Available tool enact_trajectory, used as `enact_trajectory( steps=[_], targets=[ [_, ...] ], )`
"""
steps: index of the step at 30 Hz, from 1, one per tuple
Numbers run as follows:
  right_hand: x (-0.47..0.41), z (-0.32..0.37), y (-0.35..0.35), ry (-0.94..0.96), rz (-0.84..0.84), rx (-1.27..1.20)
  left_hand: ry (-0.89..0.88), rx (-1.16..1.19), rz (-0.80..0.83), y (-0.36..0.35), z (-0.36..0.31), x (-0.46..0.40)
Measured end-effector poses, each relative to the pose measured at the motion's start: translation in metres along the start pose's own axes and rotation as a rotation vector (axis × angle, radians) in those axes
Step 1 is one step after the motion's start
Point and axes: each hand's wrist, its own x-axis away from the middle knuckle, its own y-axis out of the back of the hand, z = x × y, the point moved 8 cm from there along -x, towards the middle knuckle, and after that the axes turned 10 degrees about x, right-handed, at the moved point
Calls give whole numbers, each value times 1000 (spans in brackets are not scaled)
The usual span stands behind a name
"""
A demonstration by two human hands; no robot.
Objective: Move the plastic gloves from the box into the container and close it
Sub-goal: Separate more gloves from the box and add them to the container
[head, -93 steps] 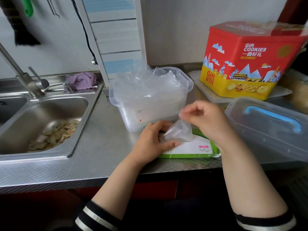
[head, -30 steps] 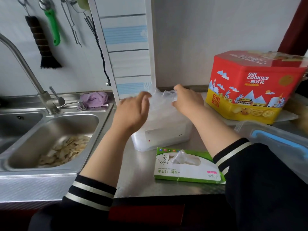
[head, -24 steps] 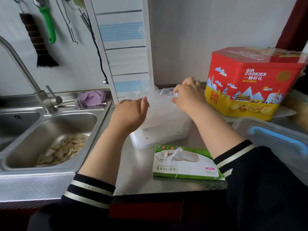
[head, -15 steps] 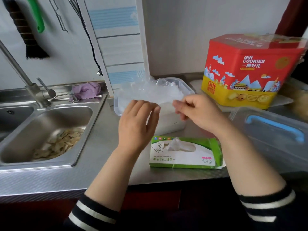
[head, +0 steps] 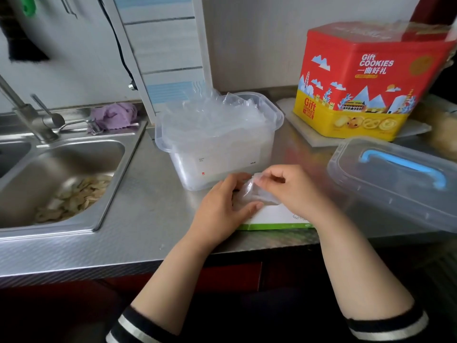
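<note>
Low centre of frame: left hand point(head: 222, 206) flat, fingers relaxed, pressing the green-and-white cardboard glove box point(head: 274, 220) onto the brushed steel counter point(head: 148, 214). Just right: right hand point(head: 289, 189) curled, pinching a thin crinkled clear plastic glove point(head: 254, 194) above the box. Behind, mid-frame: translucent rectangular plastic container point(head: 217, 154), lidless, heaped with clear gloves. Far right: clear lid with blue handle point(head: 400, 179), red-and-yellow cookie tin point(head: 366, 80) behind it.
</note>
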Motion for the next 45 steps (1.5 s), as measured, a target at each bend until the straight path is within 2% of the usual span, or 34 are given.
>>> enact_trajectory(
  steps=[7,11,15,17,20,23,26,28,31,32,36,39,41,45],
  targets=[
    [8,26,18,37,-149,-208,12,-2,-17,2,-4,1],
    [7,31,37,0,-278,-431,53,-12,30,1,-1,0],
    [1,37,54,0,-348,-512,64,221,12,8,-7,0],
    [-5,41,56,14,-322,-471,0,328,-62,18,-21,-4],
    [-14,45,48,16,-215,-400,-94,332,-142,30,-44,-20],
    [-20,50,36,10,-130,-351,-69,371,-204,39,-58,-37],
    [-20,46,31,-30,-133,-284,0,408,-310,50,-54,-46],
    [-15,50,27,70,-72,-255,11,420,-355,56,-54,-47],
    [-4,54,11,220,152,-187,20,362,-425,64,-55,-45],
    [-1,52,8,242,165,-125,15,334,-430,64,-57,-45],
    [-7,37,20,174,-80,-52,129,408,-484,64,-47,-47],
    [-8,29,40,97,-235,-85,136,397,-469,64,-47,-45],
    [-6,26,47,47,-264,-214,113,332,-448,66,-49,-41],
    [-13,11,41,-88,-207,-396,88,315,-447,68,-48,-37]
  ],
)
